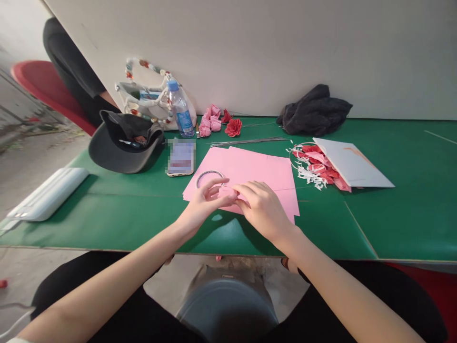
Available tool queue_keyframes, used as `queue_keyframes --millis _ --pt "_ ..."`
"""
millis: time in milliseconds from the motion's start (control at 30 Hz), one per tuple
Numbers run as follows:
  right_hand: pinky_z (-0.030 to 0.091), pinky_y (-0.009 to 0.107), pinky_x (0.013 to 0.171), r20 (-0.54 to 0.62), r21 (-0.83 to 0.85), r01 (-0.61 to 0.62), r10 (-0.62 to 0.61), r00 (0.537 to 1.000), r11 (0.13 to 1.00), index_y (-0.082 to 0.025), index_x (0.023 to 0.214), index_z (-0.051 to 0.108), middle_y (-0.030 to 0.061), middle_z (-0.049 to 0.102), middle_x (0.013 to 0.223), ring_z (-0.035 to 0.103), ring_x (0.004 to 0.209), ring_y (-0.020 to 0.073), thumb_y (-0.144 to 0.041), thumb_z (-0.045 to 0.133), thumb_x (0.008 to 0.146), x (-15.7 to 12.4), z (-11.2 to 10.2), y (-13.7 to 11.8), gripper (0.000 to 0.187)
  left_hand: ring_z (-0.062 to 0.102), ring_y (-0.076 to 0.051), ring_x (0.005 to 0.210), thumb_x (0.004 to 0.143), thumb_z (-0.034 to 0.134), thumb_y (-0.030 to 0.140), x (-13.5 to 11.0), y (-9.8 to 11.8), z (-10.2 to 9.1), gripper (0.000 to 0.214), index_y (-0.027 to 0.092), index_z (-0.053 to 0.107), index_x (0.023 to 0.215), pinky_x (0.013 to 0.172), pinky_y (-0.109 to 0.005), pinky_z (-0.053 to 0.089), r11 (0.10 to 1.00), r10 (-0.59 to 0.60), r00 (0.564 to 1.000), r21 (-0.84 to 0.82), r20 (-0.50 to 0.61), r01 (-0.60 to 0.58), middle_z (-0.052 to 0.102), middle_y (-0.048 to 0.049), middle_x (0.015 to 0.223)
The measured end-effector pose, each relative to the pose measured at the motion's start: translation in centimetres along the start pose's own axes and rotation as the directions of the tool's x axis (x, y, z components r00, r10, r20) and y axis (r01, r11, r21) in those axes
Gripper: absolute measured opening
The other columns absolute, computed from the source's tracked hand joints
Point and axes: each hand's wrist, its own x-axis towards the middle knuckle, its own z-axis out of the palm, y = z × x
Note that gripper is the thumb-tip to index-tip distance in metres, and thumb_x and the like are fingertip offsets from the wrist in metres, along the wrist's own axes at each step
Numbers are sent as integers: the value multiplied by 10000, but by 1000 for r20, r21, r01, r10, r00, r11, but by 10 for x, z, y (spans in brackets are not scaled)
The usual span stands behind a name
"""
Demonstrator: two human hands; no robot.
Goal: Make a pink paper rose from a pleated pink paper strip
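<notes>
Both hands meet over a stack of pink paper sheets [257, 164] near the table's front edge. Between them is a small folded or rolled piece of pink paper [227, 191]. My left hand [203, 205] grips it from the left with thumb and fingers, the other fingers curled loosely. My right hand [262, 205] pinches its right side; part of the paper is hidden behind the fingers. A thin metallic ring [210, 172] lies on the sheets just behind my left hand. Farther back are several pink paper flowers [210, 121] and a red paper flower [233, 127].
Thin wires [250, 141] lie behind the sheets. Left are a phone [181, 158], a cap [124, 143], a water bottle [181, 109], a beaded bag [153, 93] and a white device [50, 193]. Right are paper scraps [314, 164], a white board [357, 164] and dark cloth [314, 114].
</notes>
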Motion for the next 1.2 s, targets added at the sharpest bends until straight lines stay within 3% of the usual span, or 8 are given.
queue_keyframes --millis 100,267,367,467,600,767,1067,1200 --pt "500 372 812 11 -9 -6 6 1000 1000 -123 1119 691 115 751 1066 678 923 241 -97 594 904 2 -2 0 237 645 -186 1042 735 837 260 -1 1 1 478 235 640 1170 972 -358 488 999 37 999 4 -25 -37 681 -31 1130" --pt "462 399 899 55 -6 -13 14 998 1000 -214 1326 592 78 733 1166 669 1020 235 -192 640 907 3 -7 1 422 683 -211 926 776 800 319 -1 3 1 362 177 672 1084 900 -391 531 1000 6 1000 13 -23 -6 714 -51 978" --pt "457 373 875 31 34 -6 5 999 999 -209 1207 656 53 748 1125 673 996 220 -148 656 888 2 -7 3 324 691 -216 878 816 761 350 -1 2 0 275 154 692 996 877 -411 551 1000 -10 999 4 44 10 707 -56 916" --pt "450 362 871 32 61 20 -22 999 998 -205 1095 687 34 763 1064 675 965 204 -125 616 914 2 -5 4 210 687 -211 906 803 775 352 0 0 0 274 170 691 989 896 -385 538 1000 -13 1000 13 26 13 703 -47 909" --pt "443 373 854 54 25 49 -50 997 998 -185 1077 688 36 759 1005 668 926 208 -165 592 945 3 -5 3 164 687 -188 875 739 831 310 0 -1 0 346 195 689 1033 890 -350 529 999 -28 1000 -18 3 28 705 -22 882" --pt "438 370 843 41 -3 67 -67 997 998 -171 1098 678 37 739 986 651 925 222 -240 690 893 3 -7 0 218 672 -158 806 759 816 306 2 -1 -1 242 152 721 919 817 -293 541 995 -56 998 -77 23 58 703 -27 828" --pt "461 344 780 65 -4 46 -45 997 999 -166 904 676 45 716 879 627 841 208 -144 655 899 -1 -1 -1 31 688 -175 800 730 837 316 0 -2 4 211 151 720 790 888 -356 550 992 -90 995 -89 36 93 710 -23 761" --pt "488 361 788 100 41 -7 3 995 999 -170 991 683 66 715 933 635 884 219 -188 666 901 0 -3 -3 94 691 -166 788 729 838 302 2 -2 1 200 156 726 806 865 -324 546 991 -99 995 -87 16 100 718 -19 768"
